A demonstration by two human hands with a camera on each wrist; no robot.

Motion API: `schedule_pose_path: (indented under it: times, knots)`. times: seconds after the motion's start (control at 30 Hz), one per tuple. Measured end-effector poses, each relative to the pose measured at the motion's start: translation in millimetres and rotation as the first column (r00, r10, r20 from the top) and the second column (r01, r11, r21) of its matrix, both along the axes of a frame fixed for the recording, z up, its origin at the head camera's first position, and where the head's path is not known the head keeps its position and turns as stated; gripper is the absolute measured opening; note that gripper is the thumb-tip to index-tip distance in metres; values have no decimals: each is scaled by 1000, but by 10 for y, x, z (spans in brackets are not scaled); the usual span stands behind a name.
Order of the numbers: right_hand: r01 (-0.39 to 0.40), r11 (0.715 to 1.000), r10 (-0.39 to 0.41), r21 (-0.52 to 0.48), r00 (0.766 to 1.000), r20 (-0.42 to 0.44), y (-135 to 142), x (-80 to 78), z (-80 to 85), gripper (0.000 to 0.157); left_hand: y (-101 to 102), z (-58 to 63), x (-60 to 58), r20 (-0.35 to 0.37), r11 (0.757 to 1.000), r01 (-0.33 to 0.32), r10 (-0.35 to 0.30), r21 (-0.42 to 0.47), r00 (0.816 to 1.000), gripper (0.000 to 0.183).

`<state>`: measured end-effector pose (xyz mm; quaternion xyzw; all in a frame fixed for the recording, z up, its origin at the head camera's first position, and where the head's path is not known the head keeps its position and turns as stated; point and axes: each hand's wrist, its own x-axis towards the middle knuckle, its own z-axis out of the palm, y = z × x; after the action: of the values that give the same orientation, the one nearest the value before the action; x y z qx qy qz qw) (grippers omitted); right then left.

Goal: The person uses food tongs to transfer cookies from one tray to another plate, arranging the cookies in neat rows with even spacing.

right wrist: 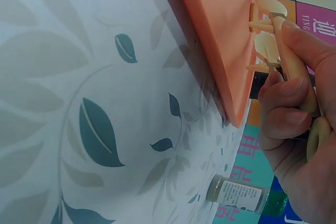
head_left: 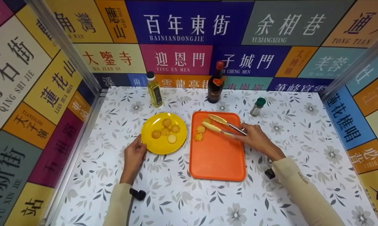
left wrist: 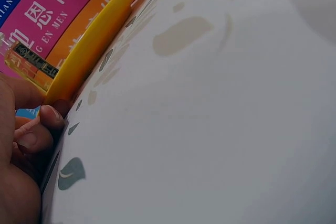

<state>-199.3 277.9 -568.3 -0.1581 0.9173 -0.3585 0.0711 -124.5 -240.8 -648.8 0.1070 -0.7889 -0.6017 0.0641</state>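
Observation:
My left hand [head_left: 134, 153] pinches the lower left rim of a round yellow plate [head_left: 149, 145]. In the left wrist view the thumb and curled fingers [left wrist: 37, 135] meet at the plate's edge. Several swirled cookies [head_left: 166, 122] lie on that plate, one of them a flat pale round [head_left: 172, 138]. My right hand [head_left: 254, 138] grips a pair of tongs [head_left: 218, 119] over the upper part of an orange tray [head_left: 217, 160]. The cream tips of the tongs are spread apart. Three cookies [head_left: 199, 137] sit along the tray's upper left side, the farthest [head_left: 206, 120] close to the tongs' tips.
Behind the plate stands an oil bottle [head_left: 155, 91] with a black cap. A dark bottle [head_left: 215, 84] with a red top rises behind the tray. To its right is a small green-capped jar [head_left: 257, 107]. Lettered panels [head_left: 176, 59] wall in the back and sides of the flower-patterned table [head_left: 163, 201].

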Motion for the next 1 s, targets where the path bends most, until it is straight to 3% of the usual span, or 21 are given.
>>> schedule_pose_path:
  times: [0.5, 1.0]
  knots:
    - [-11, 1000, 11, 24, 1000, 0, -14, -25, -56, 43, -4, -12, 29, -45, 1000, 15, -15, 7, 999, 60]
    - [28, 1000, -29, 8, 995, 100, -42, 4, -67, 50, 1, 12, 10, 6, 1000, -10, 10, -17, 1000, 63]
